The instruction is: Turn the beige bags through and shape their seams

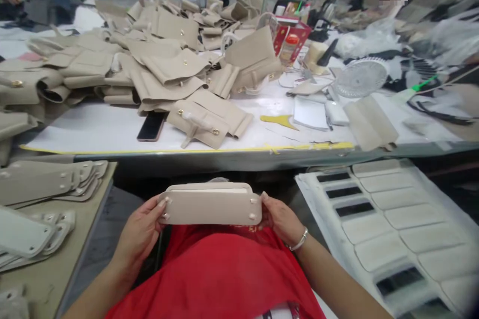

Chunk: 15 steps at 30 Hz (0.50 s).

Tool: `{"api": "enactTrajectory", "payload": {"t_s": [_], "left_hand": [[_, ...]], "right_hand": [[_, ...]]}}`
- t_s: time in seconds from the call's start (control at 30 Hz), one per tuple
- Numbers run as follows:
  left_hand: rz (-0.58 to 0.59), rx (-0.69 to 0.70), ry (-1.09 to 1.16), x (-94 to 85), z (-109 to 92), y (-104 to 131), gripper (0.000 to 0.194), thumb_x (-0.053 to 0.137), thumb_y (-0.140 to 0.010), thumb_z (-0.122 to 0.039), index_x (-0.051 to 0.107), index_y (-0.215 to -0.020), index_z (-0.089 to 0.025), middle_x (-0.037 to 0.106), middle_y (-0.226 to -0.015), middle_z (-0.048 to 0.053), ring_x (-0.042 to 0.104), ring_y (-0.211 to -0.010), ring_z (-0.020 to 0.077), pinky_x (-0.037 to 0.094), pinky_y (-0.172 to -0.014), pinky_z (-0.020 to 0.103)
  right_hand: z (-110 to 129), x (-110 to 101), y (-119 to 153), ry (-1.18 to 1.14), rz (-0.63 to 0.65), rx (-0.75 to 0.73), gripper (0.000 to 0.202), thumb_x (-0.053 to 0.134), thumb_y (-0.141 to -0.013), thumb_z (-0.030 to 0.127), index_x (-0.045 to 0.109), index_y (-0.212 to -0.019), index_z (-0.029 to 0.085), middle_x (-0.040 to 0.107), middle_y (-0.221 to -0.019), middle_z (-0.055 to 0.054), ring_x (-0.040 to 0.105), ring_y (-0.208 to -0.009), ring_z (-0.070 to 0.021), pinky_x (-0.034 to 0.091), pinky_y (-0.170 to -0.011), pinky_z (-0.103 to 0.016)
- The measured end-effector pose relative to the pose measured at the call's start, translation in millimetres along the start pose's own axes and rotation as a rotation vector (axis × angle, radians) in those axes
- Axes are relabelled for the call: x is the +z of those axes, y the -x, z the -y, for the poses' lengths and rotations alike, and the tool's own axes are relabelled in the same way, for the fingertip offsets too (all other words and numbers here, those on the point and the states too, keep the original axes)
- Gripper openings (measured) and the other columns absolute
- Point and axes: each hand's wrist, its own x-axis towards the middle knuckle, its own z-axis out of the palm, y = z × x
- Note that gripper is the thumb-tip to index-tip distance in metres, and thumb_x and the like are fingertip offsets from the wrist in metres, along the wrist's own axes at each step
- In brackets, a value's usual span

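Above my red-clad lap, both hands hold a beige bag base panel (212,208), a long piece with rounded corners and small studs near its ends. My left hand (144,224) pinches its left end, thumb on the face. At the right end, my right hand (280,217) grips the edge, with some fingers hidden behind. A second beige layer with a pale strip shows along the panel's top edge. To the left, similar studded beige panels (37,182) and white panels (24,232) lie stacked on a board.
Unfinished beige bag parts (160,67) heap over the white-topped table (93,127). Along its front lie a phone (150,126) and a yellow tool (280,120). At right, a tray (318,214) bears rows of pale panels. Other people are in the background.
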Motion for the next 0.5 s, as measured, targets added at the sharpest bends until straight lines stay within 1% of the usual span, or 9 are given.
{"api": "enactTrajectory", "payload": {"t_s": [0.07,0.1,0.17,0.23,0.3,0.37,0.5], "left_hand": [[-0.016,-0.011,-0.004,-1.5,3.8,-5.1,0.046,0.074,-0.060,-0.034,0.063,-0.103,-0.019,0.067,-0.091,0.004,0.061,-0.071,0.0135,0.049,-0.057,0.020],[-0.022,-0.012,-0.018,-2.5,4.8,-7.6,0.046,0.074,-0.060,-0.034,0.063,-0.102,-0.019,0.067,-0.091,0.004,0.062,-0.072,0.0138,0.050,-0.057,0.020],[-0.045,0.006,-0.090,-5.5,4.8,-12.3,0.045,0.072,-0.061,-0.037,0.064,-0.102,-0.020,0.067,-0.091,0.004,0.062,-0.075,0.0148,0.051,-0.061,0.021],[-0.104,0.069,-0.271,-9.4,2.2,-16.6,0.042,0.070,-0.064,-0.040,0.065,-0.101,-0.021,0.068,-0.091,0.003,0.062,-0.080,0.0159,0.051,-0.067,0.022],[-0.162,0.137,-0.495,-14.2,-2.1,-20.9,0.038,0.067,-0.066,-0.043,0.067,-0.097,-0.022,0.068,-0.091,0.002,0.061,-0.085,0.0171,0.050,-0.069,0.022],[-0.178,0.162,-0.646,-19.4,-5.4,-25.4,0.037,0.066,-0.066,-0.045,0.068,-0.094,-0.021,0.068,-0.089,0.002,0.060,-0.083,0.0177,0.049,-0.065,0.021],[-0.159,0.124,-0.708,-28.7,-3.3,-35.9,0.040,0.067,-0.063,-0.046,0.068,-0.091,-0.018,0.068,-0.084,0.003,0.057,-0.064,0.0139,0.044,-0.051,0.019]], "right_hand": [[-2.8,-3.0,-3.3,0.012,0.046,-0.002,0.043,0.052,-0.073,0.059,0.054,-0.080,0.016,0.061,-0.067,-0.001,0.058,-0.057,-0.0119,0.049,-0.052,-0.023],[-3.1,-4.0,-5.6,0.049,0.047,-0.011,0.041,0.056,-0.072,0.056,0.054,-0.078,0.016,0.061,-0.067,0.000,0.058,-0.057,-0.0111,0.049,-0.052,-0.023],[-2.1,-5.2,-11.4,0.146,0.013,-0.024,0.037,0.057,-0.071,0.053,0.053,-0.074,0.016,0.060,-0.061,0.001,0.056,-0.052,-0.0098,0.046,-0.047,-0.020],[-0.2,-5.8,-19.0,0.264,-0.047,-0.052,0.036,0.054,-0.074,0.051,0.052,-0.069,0.016,0.056,-0.052,0.003,0.052,-0.044,-0.0084,0.040,-0.041,-0.017],[1.7,-6.7,-27.1,0.386,-0.095,-0.105,0.034,0.053,-0.076,0.049,0.052,-0.065,0.016,0.053,-0.048,0.003,0.048,-0.040,-0.0070,0.035,-0.039,-0.017],[3.6,-8.2,-34.1,0.472,-0.122,-0.139,0.034,0.053,-0.077,0.047,0.053,-0.062,0.016,0.054,-0.049,0.003,0.046,-0.039,-0.0064,0.033,-0.039,-0.017],[7.9,-11.6,-41.1,0.495,-0.110,-0.093,0.033,0.056,-0.074,0.046,0.053,-0.058,0.016,0.053,-0.048,0.003,0.042,-0.038,-0.0066,0.030,-0.039,-0.019]]}}
